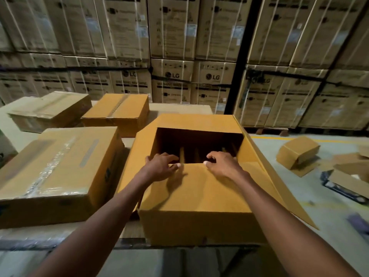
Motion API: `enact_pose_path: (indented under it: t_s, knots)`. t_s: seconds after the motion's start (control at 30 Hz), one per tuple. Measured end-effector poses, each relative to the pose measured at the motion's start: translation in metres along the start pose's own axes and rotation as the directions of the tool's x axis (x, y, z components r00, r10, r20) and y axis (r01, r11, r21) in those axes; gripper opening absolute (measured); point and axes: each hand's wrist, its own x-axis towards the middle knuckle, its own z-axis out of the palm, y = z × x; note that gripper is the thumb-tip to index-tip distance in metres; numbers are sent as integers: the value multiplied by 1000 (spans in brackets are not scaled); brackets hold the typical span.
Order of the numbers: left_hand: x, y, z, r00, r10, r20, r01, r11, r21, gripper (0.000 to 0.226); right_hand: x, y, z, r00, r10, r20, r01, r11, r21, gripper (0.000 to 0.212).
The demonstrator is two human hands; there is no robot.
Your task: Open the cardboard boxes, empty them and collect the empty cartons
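Your open tan cardboard box (199,206) sits at the near edge of the pale desk (12,124), right in front of you; its far flap stands up, its left and right flaps splay outward, and the near flap lies almost flat over the opening, leaving a dark gap at the far side; your left hand (161,166) rests on that near flap at its left end, fingers curled over the flap's far edge and thumb pressed on top, so the grip is clamped on the flap; your right hand (221,164) does the same at the right end, fingers hooked over the edge and into the gap, the grip likewise closed on the flap; inside the gap you can make out a few upright yellowish strips, too dark to identify; to your left, just beside the open box, lies a large sealed cardboard box with clear tape (58,176) along its top; behind it lie two more taped brown cartons, one at far left (50,110) and one nearer the middle (117,114), both apart from your box; on the grey floor to your right a small tan carton (297,150) lies tilted, with flattened cardboard pieces (351,176) near it; behind everything rises a wall of strapped washing machine cartons (175,47).
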Motion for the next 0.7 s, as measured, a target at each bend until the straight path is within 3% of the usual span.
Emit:
enact_pose_path:
  t_s: [0.1,0.2,0.37,0.53,0.7]
  knots:
    - [15,9,5,999,-15,47,13,999,35,55,-6,21,-9,998,64,-22,-65,998,-20,47]
    - [21,15,10,997,14,74,-8,997,-76,52,-11,33,-10,999,45,0,-45,999,-2,54]
    - [14,30,-3,993,100,-58,-104,992,-75,54,-21,23,-33,992,-71,-100,63,995,-78,37]
    - [8,42,-61,966,177,-186,-178,984,10,29,-33,3,-90,964,-137,-228,131,990,-41,20]
    - [-24,64,-130,948,261,-183,-262,965,23,21,-69,-19,-167,958,-269,-103,271,962,12,17]
